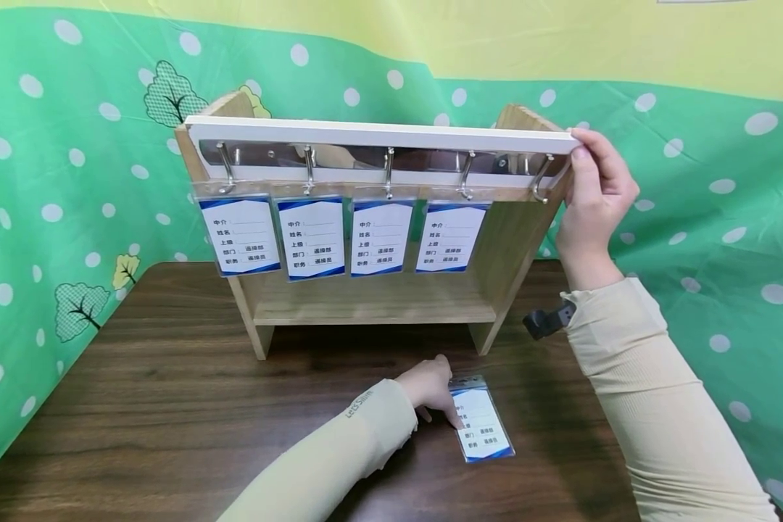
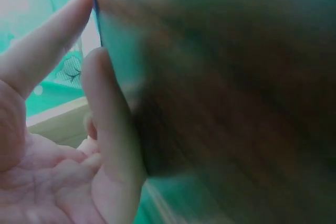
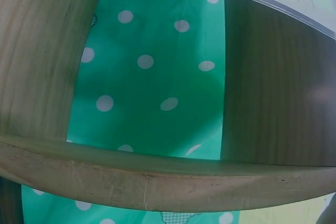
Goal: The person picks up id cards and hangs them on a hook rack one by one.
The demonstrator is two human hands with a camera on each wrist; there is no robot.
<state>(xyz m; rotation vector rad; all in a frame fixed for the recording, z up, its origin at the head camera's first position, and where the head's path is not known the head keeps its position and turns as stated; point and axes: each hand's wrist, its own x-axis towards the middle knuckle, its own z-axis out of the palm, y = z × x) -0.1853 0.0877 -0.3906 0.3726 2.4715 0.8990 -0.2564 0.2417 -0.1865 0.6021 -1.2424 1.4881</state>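
My left hand (image 1: pixel 431 388) reaches to an ID badge (image 1: pixel 479 424) lying on the table, its thumb touching the badge's left side. In the left wrist view the thumb and a finger (image 2: pixel 107 108) are fairly straight, near the badge's thin edge (image 2: pixel 98 24). With thumb in front, my right hand (image 1: pixel 597 192) grips the right end of a white hook rail (image 1: pixel 378 134) on a wooden stand (image 1: pixel 378 312). Several badges (image 1: pixel 381 235) in clear sleeves hang from its metal hooks; the rightmost hook (image 1: pixel 541 181) carries none. The right wrist view barely includes that hand.
The stand stands on a dark wooden table (image 1: pixel 137 406). Behind it hangs a green cloth (image 1: pixel 692 217) with white dots and a yellow upper band. A black strap device (image 1: pixel 548 319) sits at the right wrist, beside the stand's side panel.
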